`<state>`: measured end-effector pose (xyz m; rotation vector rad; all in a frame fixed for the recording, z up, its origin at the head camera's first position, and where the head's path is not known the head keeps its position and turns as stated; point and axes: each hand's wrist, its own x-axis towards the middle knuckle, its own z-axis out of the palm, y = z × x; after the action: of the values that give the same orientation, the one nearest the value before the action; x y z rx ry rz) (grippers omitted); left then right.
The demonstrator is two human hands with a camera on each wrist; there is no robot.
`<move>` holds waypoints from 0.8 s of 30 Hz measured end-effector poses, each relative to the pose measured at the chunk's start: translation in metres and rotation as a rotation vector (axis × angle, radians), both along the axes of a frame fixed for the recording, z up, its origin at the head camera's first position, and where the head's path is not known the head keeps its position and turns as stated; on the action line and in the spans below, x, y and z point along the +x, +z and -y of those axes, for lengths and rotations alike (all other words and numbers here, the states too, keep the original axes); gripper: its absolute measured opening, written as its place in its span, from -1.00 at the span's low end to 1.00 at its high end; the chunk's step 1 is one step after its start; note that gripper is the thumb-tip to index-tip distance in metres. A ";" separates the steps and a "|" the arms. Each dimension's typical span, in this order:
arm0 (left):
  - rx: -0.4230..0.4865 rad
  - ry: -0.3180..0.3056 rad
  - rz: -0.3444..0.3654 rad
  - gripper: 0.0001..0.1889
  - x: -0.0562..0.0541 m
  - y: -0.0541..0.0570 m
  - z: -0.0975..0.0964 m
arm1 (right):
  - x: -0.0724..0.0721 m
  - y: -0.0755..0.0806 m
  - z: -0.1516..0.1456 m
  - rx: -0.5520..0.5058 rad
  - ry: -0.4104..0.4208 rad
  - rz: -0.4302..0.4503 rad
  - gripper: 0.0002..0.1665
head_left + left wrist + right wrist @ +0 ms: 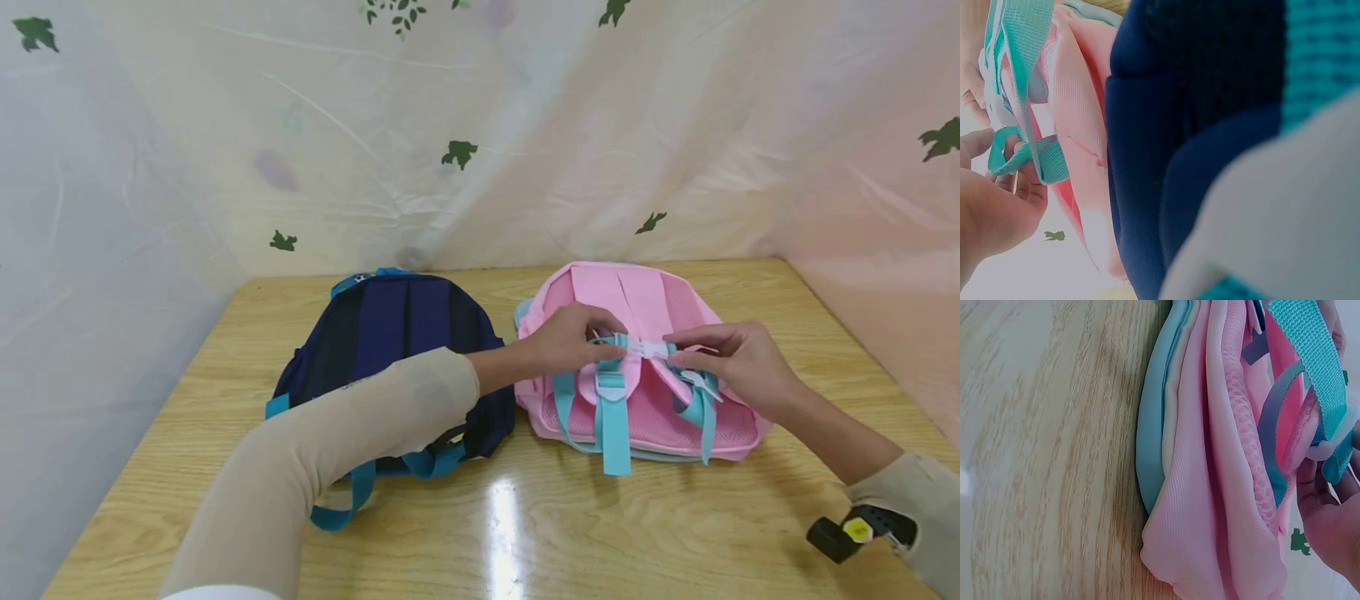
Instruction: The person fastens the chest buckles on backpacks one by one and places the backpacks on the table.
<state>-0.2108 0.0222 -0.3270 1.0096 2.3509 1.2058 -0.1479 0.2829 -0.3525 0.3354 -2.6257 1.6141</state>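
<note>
A pink backpack [693, 417] lies on the table with its shoulder straps facing up. Across those straps runs a short teal chest strap with a white buckle [647, 348] at its middle. My left hand [573, 337] pinches the chest strap's teal webbing [1054, 162] at the buckle's left side. On the opposite side, my right hand [742, 362] pinches the strap's right end beside the buckle; its fingertips are partly hidden in the right wrist view. Teal adjuster webbing [617, 437] hangs from a plastic slider below my left hand.
A navy backpack [382, 325] with teal straps [352, 500] lies to the left, partly under my left forearm. Both bags rest on a wood-grain table [420, 554]. A pale curtain [337, 167] with leaf prints hangs behind the table and along its sides.
</note>
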 end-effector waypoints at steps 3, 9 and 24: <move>0.012 0.015 0.023 -0.75 0.001 0.000 0.000 | 0.000 0.000 0.000 -0.013 -0.002 0.005 -0.73; 0.043 0.031 0.048 -0.79 0.002 -0.001 0.000 | 0.001 -0.003 0.000 -0.024 -0.010 -0.014 -0.73; 0.077 0.044 0.045 -0.82 0.002 -0.005 -0.003 | 0.002 -0.010 0.005 -0.034 -0.010 -0.044 -0.74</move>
<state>-0.2087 0.0247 -0.3319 0.9484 2.3198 1.3303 -0.1464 0.2781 -0.3623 0.3524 -2.5608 1.6266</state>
